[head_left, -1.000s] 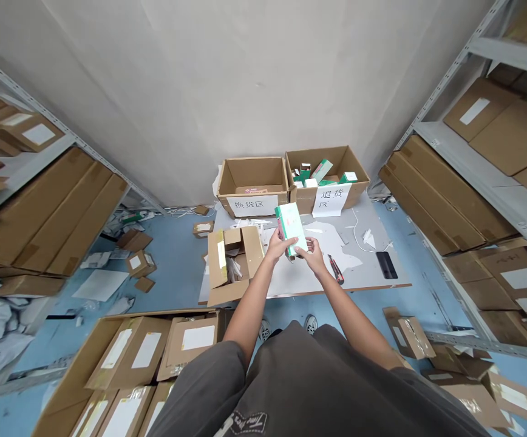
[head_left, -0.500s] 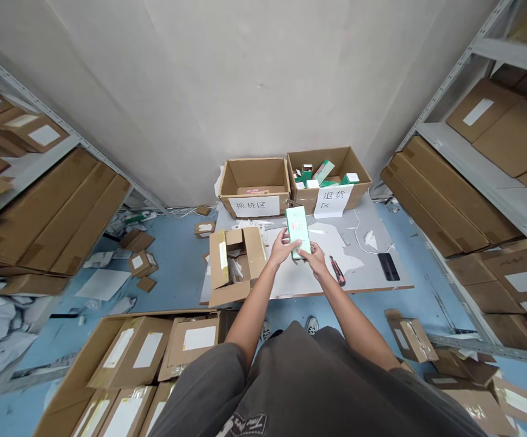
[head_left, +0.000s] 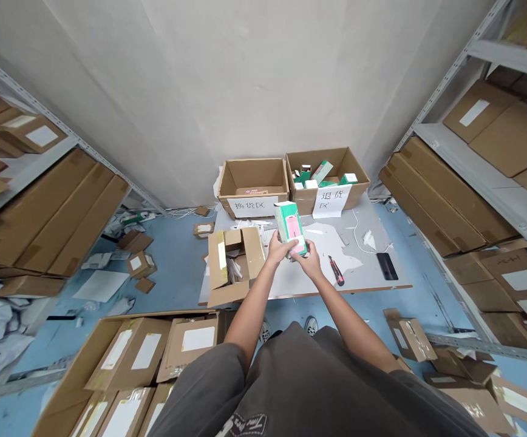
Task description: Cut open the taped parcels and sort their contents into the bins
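Note:
Above the table I hold a small green and white product box [head_left: 291, 223] with a pink panel on the side facing me. My left hand [head_left: 280, 247] grips its lower left side, thumb across the front. At the lower right end, my right hand [head_left: 308, 260] is closed on the same box; its fingers behind are hidden. To the left stands an open cardboard box [head_left: 236, 267] with clear packing inside. A red and black utility knife [head_left: 336, 271] lies to the right on the table [head_left: 300, 284].
Two labelled cartons stand at the back: the left carton [head_left: 253, 174] holds something pink, the right carton [head_left: 352, 164] several green and white boxes. A phone [head_left: 387, 266] lies at right. A large carton [head_left: 108, 317] of parcels stands front left; shelves [head_left: 445, 145] flank both sides.
The product box has been turned in my hands. Its pale printed face has given way to a green side with a pink panel, and it has shifted slightly left.

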Demonstrator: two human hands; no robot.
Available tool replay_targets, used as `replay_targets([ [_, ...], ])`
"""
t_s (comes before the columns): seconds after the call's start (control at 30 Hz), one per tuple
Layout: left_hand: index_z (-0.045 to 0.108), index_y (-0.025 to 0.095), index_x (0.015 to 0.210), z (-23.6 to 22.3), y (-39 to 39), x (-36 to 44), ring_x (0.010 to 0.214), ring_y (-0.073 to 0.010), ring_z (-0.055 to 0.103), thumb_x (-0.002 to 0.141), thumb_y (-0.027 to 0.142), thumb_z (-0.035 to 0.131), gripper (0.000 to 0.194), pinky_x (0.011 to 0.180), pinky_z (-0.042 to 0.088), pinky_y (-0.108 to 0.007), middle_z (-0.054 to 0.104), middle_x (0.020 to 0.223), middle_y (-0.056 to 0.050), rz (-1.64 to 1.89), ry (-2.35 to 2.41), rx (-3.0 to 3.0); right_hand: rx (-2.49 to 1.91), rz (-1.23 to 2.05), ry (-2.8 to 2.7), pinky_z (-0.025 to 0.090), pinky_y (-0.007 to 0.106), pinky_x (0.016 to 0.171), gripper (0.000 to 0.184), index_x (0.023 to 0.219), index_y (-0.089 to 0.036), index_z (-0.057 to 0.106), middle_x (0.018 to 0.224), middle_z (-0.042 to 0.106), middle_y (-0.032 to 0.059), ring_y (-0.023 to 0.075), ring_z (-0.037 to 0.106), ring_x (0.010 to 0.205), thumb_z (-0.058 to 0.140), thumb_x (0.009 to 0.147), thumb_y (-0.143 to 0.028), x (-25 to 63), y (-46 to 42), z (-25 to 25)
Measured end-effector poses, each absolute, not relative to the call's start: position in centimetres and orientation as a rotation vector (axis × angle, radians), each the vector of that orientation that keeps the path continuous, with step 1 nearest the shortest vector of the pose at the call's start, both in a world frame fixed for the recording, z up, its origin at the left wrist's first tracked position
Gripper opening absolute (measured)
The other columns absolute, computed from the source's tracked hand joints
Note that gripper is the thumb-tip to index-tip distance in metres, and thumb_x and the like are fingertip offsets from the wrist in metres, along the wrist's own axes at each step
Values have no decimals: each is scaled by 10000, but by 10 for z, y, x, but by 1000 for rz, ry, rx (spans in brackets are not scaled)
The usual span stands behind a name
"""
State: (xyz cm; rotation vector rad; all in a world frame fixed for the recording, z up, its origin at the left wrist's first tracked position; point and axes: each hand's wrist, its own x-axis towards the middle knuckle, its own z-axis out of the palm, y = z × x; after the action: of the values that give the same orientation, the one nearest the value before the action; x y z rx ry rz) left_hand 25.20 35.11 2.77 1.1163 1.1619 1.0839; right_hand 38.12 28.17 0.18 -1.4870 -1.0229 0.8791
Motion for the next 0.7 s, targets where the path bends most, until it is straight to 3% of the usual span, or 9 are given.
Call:
replay_targets([
  [0.1,635,206,1202,25,354,243,1071,-270,743,556,439,990,773,961,589,-402,770,1209,-106,1050,943,1042,-1305,1266,-877,615,418,871,634,1186,-246,649,1171,752,89,274,720,1019,861,685,-571,388,286,4],
  [0.2,629,206,1286,22,353,240,1083,-265,739,560,446,1004,852,972,582,-393,763,1244,-105,1010,862,1043,-1233,1403,-803,601,374,819,567,1087,-239,675,1051,770,60,254,728,941,908,651,-516,388,287,6],
  [0.47,575,224,1464,26,345,248,1141,-268,705,553,405,1030,1034,1007,551,-389,696,1358,-128,1076,1140,1059,-1552,993,-844,566,370,799,601,1038,-255,622,941,735,24,250,690,866,888,600,-569,382,284,1],
  [0.7,638,236,1204,29,345,262,1013,-269,730,562,361,1017,756,962,569,-407,764,1109,-65,1106,1300,1117,-1822,597,-1032,533,409,919,632,1203,-251,600,1184,722,110,324,669,1096,809,709,-584,367,275,4],
])
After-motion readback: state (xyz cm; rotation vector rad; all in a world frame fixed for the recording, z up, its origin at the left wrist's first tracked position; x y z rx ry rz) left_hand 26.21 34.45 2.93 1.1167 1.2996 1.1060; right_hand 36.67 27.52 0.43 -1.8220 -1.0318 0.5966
